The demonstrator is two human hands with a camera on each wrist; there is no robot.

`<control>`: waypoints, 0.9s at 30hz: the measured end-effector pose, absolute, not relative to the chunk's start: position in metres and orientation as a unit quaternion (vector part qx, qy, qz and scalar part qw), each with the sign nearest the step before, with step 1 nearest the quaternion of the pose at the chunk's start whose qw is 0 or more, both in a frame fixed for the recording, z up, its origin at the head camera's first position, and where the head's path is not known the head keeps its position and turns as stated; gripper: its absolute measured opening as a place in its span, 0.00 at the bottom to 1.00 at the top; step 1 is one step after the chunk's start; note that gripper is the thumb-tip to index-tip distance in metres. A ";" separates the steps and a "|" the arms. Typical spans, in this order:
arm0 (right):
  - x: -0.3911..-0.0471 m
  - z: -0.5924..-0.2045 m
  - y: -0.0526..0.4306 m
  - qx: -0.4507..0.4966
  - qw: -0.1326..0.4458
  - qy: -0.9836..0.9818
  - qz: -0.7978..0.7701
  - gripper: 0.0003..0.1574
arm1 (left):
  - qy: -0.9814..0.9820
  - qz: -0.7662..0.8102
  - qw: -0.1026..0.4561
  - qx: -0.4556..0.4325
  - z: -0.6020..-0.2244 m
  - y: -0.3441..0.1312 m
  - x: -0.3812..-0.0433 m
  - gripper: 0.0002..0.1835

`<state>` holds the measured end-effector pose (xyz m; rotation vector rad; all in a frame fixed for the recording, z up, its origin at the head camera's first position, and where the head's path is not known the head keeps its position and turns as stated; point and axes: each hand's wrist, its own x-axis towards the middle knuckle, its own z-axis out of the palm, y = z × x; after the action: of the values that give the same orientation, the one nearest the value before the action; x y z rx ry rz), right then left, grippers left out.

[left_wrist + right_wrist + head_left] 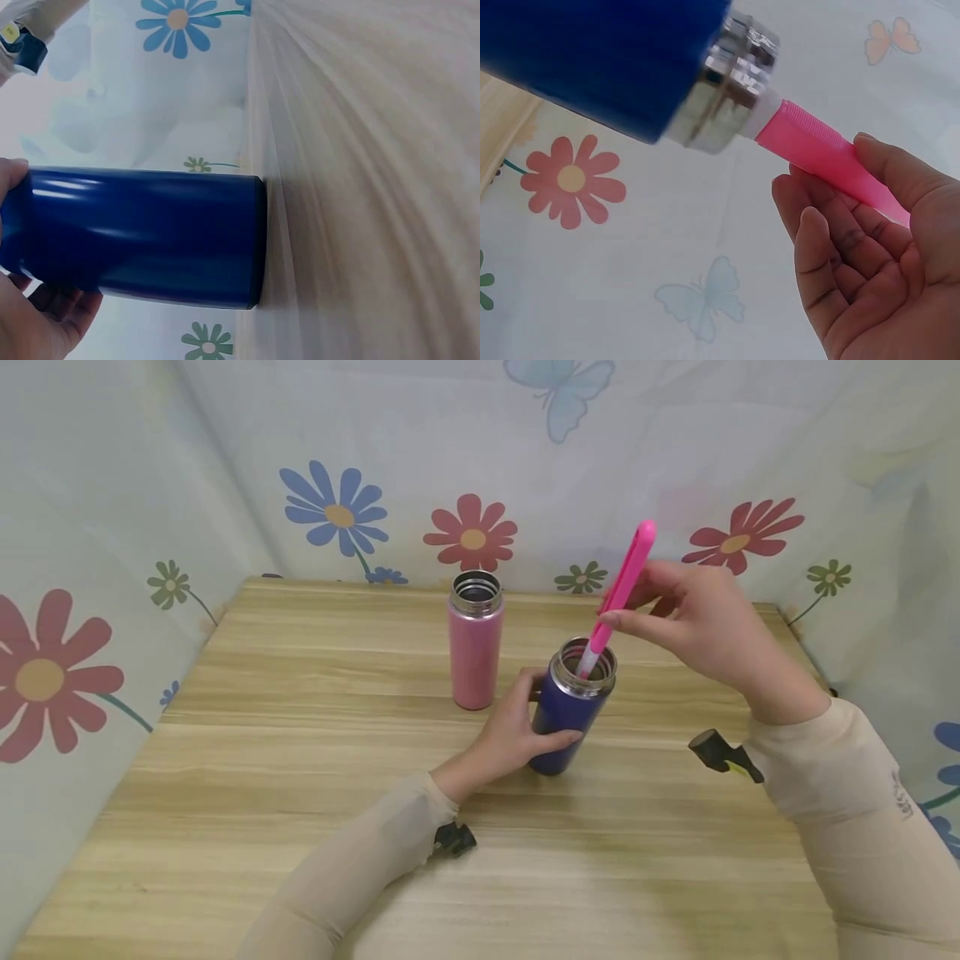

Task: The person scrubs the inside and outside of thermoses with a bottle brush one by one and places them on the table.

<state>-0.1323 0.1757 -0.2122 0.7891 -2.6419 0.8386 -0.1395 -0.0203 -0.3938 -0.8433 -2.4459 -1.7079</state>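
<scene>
A dark blue metal bottle, uncapped with a silver threaded neck, stands on the wooden table. My left hand grips it round the body; the left wrist view shows the blue bottle with its base at the tabletop. In my right hand is a bottle brush with a long slotted pink handle, pinched between thumb and fingers. Its whitish lower part goes down into the bottle's mouth, and its head is hidden inside. The right wrist view shows the pink handle beside the silver neck.
An uncapped pink metal bottle stands upright on the table, behind and left of the blue one. A white curtain with printed flowers and a butterfly hangs round the table's back and sides.
</scene>
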 end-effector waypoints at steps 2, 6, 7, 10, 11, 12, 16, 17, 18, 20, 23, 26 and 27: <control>-0.132 -0.208 0.178 0.268 0.138 -0.904 0.304 0.10 | -0.787 -0.554 0.018 -0.270 -0.394 -0.020 -0.140 0.40; -0.132 -0.200 0.181 0.273 0.160 -0.887 0.337 0.09 | -0.785 -0.558 0.013 -0.269 -0.394 -0.020 -0.141 0.41; -0.132 -0.198 0.181 0.271 0.164 -0.884 0.344 0.09 | -0.785 -0.558 0.011 -0.269 -0.393 -0.020 -0.141 0.41; -0.131 -0.193 0.181 0.266 0.173 -0.880 0.354 0.10 | -0.786 -0.557 0.005 -0.267 -0.392 -0.020 -0.140 0.41; -0.131 -0.192 0.181 0.264 0.175 -0.880 0.354 0.10 | -0.787 -0.556 0.003 -0.266 -0.392 -0.020 -0.140 0.41; -0.130 -0.191 0.180 0.262 0.175 -0.880 0.355 0.10 | -0.788 -0.555 0.003 -0.267 -0.391 -0.020 -0.140 0.41; -0.129 -0.187 0.181 0.266 0.185 -0.880 0.348 0.09 | -0.789 -0.554 0.000 -0.268 -0.390 -0.020 -0.139 0.41; -0.129 -0.186 0.181 0.267 0.189 -0.880 0.345 0.09 | -0.788 -0.554 -0.001 -0.268 -0.390 -0.020 -0.139 0.41; -0.129 -0.185 0.181 0.269 0.191 -0.878 0.346 0.09 | -0.788 -0.554 -0.003 -0.268 -0.390 -0.020 -0.139 0.41; -0.129 -0.184 0.182 0.272 0.199 -0.878 0.341 0.09 | -0.788 -0.555 -0.005 -0.267 -0.390 -0.019 -0.139 0.42; -0.128 -0.181 0.182 0.273 0.198 -0.877 0.342 0.09 | -0.789 -0.555 -0.006 -0.263 -0.390 -0.019 -0.139 0.41; -0.129 -0.179 0.183 0.272 0.197 -0.879 0.339 0.10 | -0.789 -0.555 -0.003 -0.262 -0.391 -0.020 -0.140 0.41; -0.129 -0.178 0.183 0.273 0.196 -0.878 0.340 0.10 | -0.789 -0.555 -0.002 -0.264 -0.391 -0.020 -0.140 0.41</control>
<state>-0.1288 0.1833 -0.1781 0.7653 -2.4595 0.9534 -0.1401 -0.0199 -0.3914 -0.8288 -2.4810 -1.7462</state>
